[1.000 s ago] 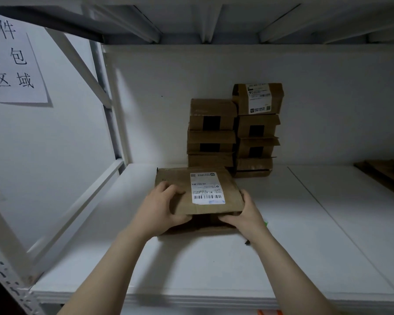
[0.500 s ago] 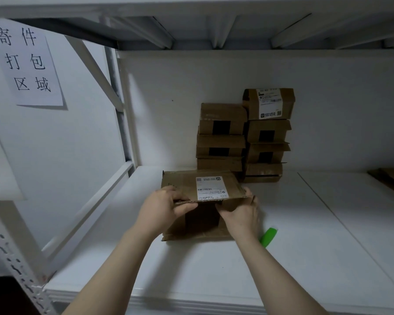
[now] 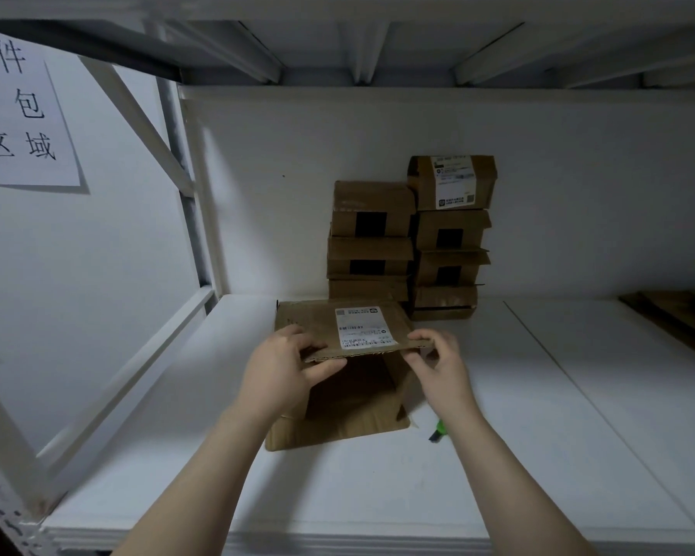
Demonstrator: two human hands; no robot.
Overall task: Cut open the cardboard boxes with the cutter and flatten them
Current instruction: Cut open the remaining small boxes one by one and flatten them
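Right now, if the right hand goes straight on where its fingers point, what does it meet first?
The raised box flap: the right hand pinches its front edge, fingers pointing up-left across it. Beyond that, probably the stacked boxes at the back wall; depth unclear.

The light is dim, cool and bluish. The white back wall (image 3: 578, 202) is brightest, and the inside of the open cardboard box (image 3: 350, 411) is deep in shadow. The paper sign (image 3: 21, 114) casts a soft shadow down and to the right. Wide-angle distortion bends the shelf frame (image 3: 13, 447) at the left edge. The box's label (image 3: 362, 327) is blurred.
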